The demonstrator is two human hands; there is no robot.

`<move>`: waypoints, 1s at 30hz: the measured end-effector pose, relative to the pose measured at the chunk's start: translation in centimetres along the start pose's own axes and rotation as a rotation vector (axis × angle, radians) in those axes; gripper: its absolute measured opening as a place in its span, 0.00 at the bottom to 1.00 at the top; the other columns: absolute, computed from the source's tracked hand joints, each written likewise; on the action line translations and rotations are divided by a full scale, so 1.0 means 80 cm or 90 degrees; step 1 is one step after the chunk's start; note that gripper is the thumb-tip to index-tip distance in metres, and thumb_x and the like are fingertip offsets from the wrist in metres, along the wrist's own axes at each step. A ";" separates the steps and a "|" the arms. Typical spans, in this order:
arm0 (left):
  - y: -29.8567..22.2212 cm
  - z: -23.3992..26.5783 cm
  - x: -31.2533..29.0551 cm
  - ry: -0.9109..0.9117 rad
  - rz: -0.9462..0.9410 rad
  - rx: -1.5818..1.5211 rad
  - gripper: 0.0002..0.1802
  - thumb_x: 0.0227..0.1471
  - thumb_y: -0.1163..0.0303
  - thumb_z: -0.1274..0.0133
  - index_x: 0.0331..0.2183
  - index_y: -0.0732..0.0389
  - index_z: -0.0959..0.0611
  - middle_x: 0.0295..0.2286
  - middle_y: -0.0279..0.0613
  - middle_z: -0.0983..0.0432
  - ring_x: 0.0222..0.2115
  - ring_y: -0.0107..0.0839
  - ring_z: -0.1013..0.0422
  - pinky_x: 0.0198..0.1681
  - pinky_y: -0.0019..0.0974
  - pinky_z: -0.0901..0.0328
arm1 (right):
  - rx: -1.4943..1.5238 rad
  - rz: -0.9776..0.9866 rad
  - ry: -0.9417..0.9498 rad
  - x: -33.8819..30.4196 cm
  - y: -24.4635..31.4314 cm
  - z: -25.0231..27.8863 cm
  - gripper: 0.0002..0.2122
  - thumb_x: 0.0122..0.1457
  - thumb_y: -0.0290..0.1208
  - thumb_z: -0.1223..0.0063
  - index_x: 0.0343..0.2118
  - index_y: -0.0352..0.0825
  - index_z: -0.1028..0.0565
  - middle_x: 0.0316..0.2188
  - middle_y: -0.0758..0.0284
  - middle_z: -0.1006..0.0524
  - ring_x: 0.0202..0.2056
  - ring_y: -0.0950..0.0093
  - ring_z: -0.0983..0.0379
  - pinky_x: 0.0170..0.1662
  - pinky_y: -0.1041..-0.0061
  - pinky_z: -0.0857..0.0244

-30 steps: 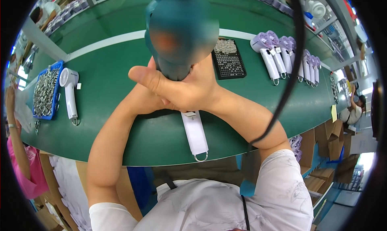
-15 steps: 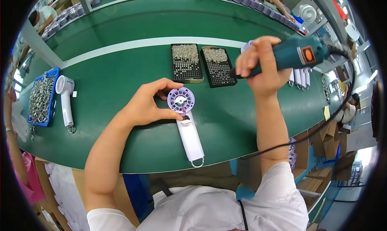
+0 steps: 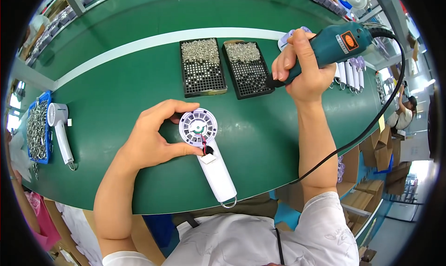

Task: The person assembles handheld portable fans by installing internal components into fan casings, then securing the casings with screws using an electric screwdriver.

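My left hand (image 3: 157, 138) is closed around the round purple head of a handheld fan (image 3: 218, 175), thumb and forefinger on opposite sides of its rim. The fan lies on the green table with its head uncovered, showing a motor, red wires and a small white connector at the neck. A metal ring hangs from its white handle's end. Gripped in my right hand (image 3: 304, 75) is a teal electric screwdriver (image 3: 332, 45), raised above the table with its dark tip pointing left. Its tip is near a black screw tray (image 3: 248, 75); a second screw tray (image 3: 202, 73) stands beside it.
At the left stand a blue bin (image 3: 39, 131) of metal rings and an assembled white fan (image 3: 61, 133). Several white fan handles (image 3: 349, 75) lie at the right, behind the screwdriver's black cable (image 3: 360, 136). A co-worker (image 3: 403, 113) is farther right.
My view has shifted, so the fan and trays appear larger and lower or more to the left. The left hand still holds the fan and the right hand still holds the raised screwdriver.
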State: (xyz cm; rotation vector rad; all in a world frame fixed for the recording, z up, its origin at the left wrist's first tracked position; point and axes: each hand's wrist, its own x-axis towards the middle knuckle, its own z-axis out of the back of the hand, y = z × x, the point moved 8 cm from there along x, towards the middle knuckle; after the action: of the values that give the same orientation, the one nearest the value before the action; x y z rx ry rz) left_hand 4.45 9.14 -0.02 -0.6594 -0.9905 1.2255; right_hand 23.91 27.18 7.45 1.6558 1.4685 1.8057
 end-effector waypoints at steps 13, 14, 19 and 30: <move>-0.003 0.000 0.003 0.006 -0.011 0.002 0.40 0.32 0.64 0.20 0.49 0.62 0.18 0.45 0.41 0.19 0.42 0.32 0.23 0.44 0.34 0.28 | -0.016 0.018 0.043 -0.003 -0.004 -0.003 0.07 0.70 0.26 0.53 0.38 0.27 0.25 0.15 0.67 0.32 0.11 0.77 0.36 0.15 0.73 0.37; -0.004 0.000 0.002 0.006 -0.011 0.002 0.40 0.32 0.64 0.20 0.49 0.62 0.18 0.45 0.41 0.19 0.42 0.32 0.23 0.44 0.34 0.28 | -0.016 0.018 0.044 -0.003 -0.004 -0.003 0.07 0.70 0.26 0.53 0.38 0.27 0.25 0.15 0.67 0.32 0.11 0.77 0.36 0.15 0.73 0.37; -0.006 0.003 0.000 -0.003 -0.017 0.011 0.39 0.32 0.64 0.20 0.49 0.62 0.18 0.43 0.40 0.19 0.41 0.32 0.23 0.43 0.34 0.28 | -0.001 0.018 0.089 -0.005 -0.006 -0.017 0.05 0.68 0.23 0.51 0.35 0.29 0.26 0.16 0.66 0.31 0.11 0.76 0.35 0.15 0.73 0.36; 0.002 -0.011 0.000 -0.013 0.002 -0.013 0.41 0.33 0.58 0.21 0.50 0.62 0.19 0.43 0.42 0.18 0.42 0.33 0.22 0.44 0.35 0.29 | 0.128 0.019 0.019 -0.006 0.023 -0.013 0.05 0.67 0.24 0.48 0.37 0.26 0.25 0.15 0.65 0.30 0.11 0.75 0.34 0.15 0.71 0.35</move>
State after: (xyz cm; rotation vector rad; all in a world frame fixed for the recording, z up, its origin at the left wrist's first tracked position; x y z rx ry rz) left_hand 5.17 9.25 -0.57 -0.6658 -1.0212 1.2285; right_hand 23.90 25.55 8.84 1.7576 1.6964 1.7551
